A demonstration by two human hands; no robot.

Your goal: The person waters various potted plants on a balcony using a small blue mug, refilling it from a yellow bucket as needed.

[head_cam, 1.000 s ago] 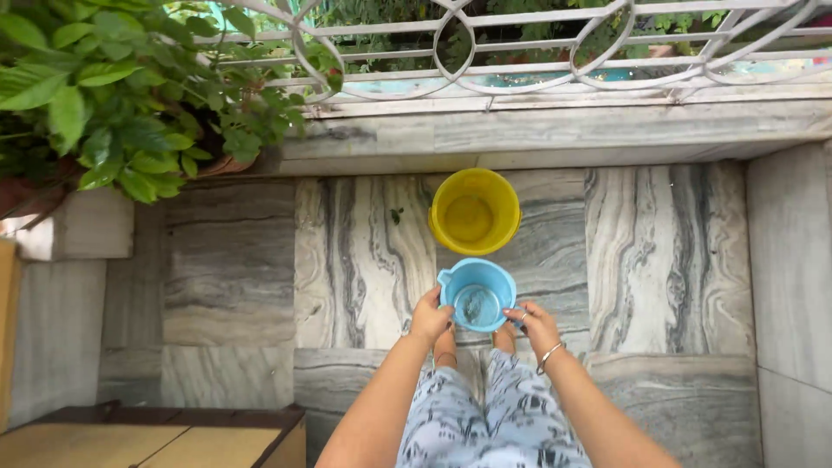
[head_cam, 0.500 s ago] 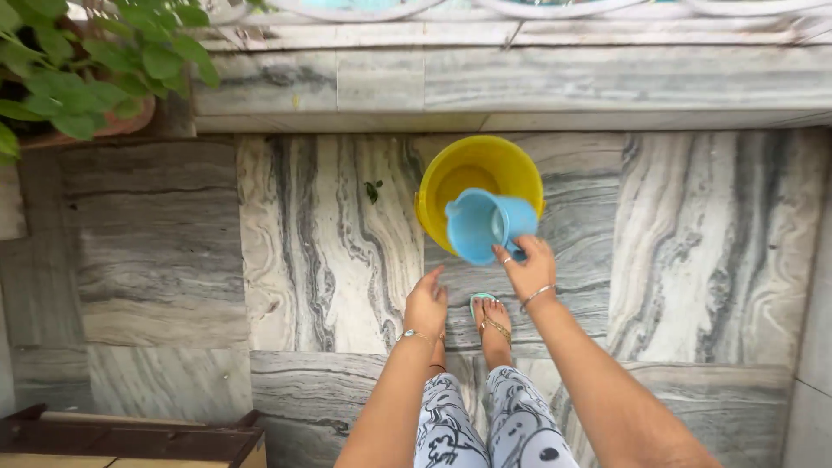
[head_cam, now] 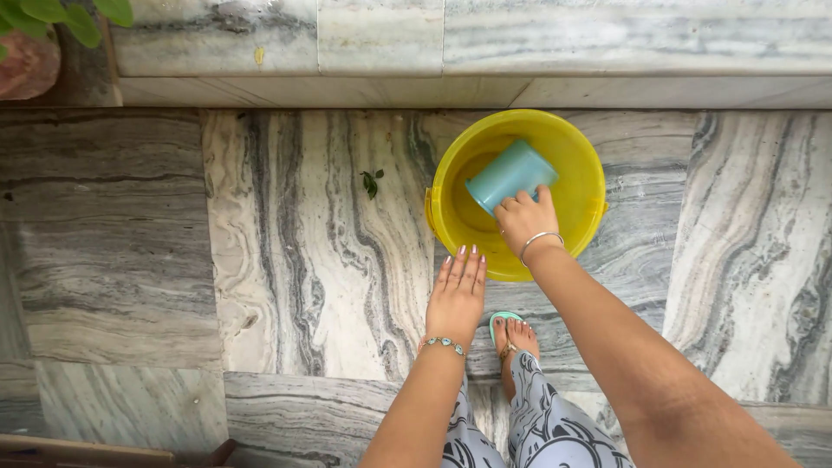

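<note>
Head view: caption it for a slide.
Right hand dips a blue mug into a yellow bucket; left hand hovers open.

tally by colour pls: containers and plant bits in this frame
Yellow: 1, the bucket
Blue: 1, the mug, gripped by the right hand inside the bucket
Terracotta: 1, the plant pot, cut off at the top-left corner
Green: 1, the loose leaf on the marble floor
Total: 4
</note>
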